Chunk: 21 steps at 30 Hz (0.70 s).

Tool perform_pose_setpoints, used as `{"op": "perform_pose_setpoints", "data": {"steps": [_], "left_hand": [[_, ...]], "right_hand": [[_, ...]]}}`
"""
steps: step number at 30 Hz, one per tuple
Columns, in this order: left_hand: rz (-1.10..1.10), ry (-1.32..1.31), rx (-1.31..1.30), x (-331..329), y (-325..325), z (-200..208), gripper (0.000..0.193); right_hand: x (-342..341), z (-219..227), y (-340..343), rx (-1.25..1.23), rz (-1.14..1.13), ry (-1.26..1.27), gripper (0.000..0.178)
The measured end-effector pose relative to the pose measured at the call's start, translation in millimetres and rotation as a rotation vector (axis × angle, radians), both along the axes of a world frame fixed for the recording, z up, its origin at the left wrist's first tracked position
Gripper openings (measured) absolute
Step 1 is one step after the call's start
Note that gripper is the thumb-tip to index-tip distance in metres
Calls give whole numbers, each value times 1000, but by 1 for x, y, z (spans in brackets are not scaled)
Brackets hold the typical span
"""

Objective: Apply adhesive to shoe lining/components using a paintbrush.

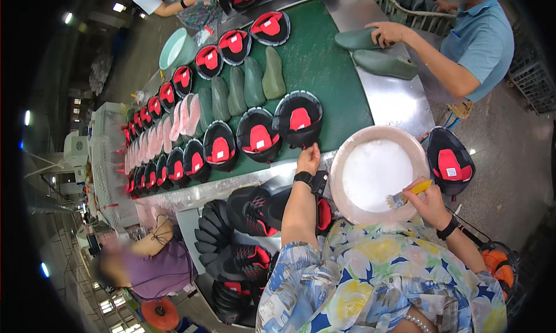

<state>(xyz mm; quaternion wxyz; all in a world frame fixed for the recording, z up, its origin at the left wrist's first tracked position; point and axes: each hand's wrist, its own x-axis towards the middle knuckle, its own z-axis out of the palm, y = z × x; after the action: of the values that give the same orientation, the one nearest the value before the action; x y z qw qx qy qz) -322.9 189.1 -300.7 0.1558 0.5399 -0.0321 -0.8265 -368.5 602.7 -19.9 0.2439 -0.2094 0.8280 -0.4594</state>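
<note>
My left hand [310, 158] pinches the near tip of a black shoe upper [297, 137] with a red lining, which lies at the near edge of the green conveyor belt [339, 81]. In my right hand [430, 207] is a flat paintbrush [418, 186] with a yellow handle. Its bristles hang over the near right part of a pale pink basin [343, 152] holding a white substance, close to the rim. Another black and red shoe upper [450, 159] sits just right of the basin.
Rows of shoe uppers [259, 137], green shoe lasts [253, 84] and pink insole-shaped pieces [174, 124] cover the belt's left part. Black shoes [249, 211] are stacked left of my left forearm. Across the belt a person in blue [483, 49] touches a last; others work around.
</note>
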Motion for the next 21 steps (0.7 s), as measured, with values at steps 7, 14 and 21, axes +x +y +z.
{"op": "perform_pose_setpoints", "data": {"steps": [7, 14, 21], "left_hand": [[-621, -58, -609, 17, 37, 134, 36], [-1700, -725, -1601, 151, 94, 183, 84], [-1561, -1002, -1910, 165, 94, 161, 44]], "right_hand": [[-13, -28, 5, 54, -67, 12, 16], [-24, -72, -3, -22, -76, -43, 19], [-32, -107, -40, 14, -22, 0, 28]]}}
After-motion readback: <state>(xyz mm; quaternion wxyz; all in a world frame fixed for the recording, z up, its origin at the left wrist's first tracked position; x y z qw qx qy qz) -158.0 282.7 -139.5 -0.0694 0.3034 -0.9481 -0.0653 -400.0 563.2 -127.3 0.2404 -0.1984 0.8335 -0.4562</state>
